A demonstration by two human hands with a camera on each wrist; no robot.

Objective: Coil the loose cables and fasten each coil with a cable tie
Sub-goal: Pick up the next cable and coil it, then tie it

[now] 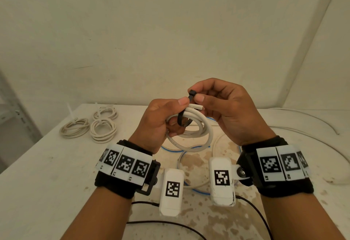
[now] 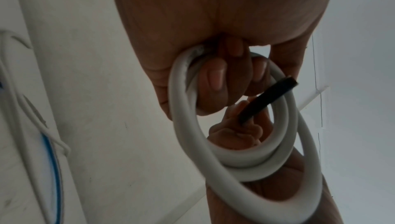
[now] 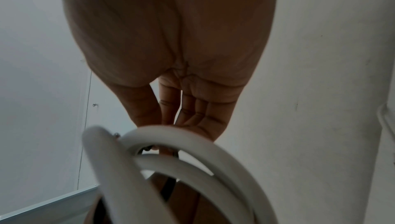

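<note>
My left hand (image 1: 162,120) holds a coil of thick white cable (image 1: 197,126) above the table, its fingers curled through the loops (image 2: 235,160). A black cable tie (image 1: 182,118) is looped around the coil's strands. My right hand (image 1: 217,103) pinches the tie near its square head (image 1: 192,93) between thumb and forefinger, just above the left thumb. In the left wrist view the black tie (image 2: 267,99) crosses the coil's opening. The right wrist view shows the white coil (image 3: 171,156) blurred in front of the right hand's fingers (image 3: 188,109).
Three tied white coils (image 1: 103,129) lie at the table's (image 1: 47,183) back left. Loose white and blue-edged cables (image 1: 195,164) lie under my hands, and a long white cable (image 1: 303,131) curves at the right. Thin black wires (image 1: 170,224) run along the front.
</note>
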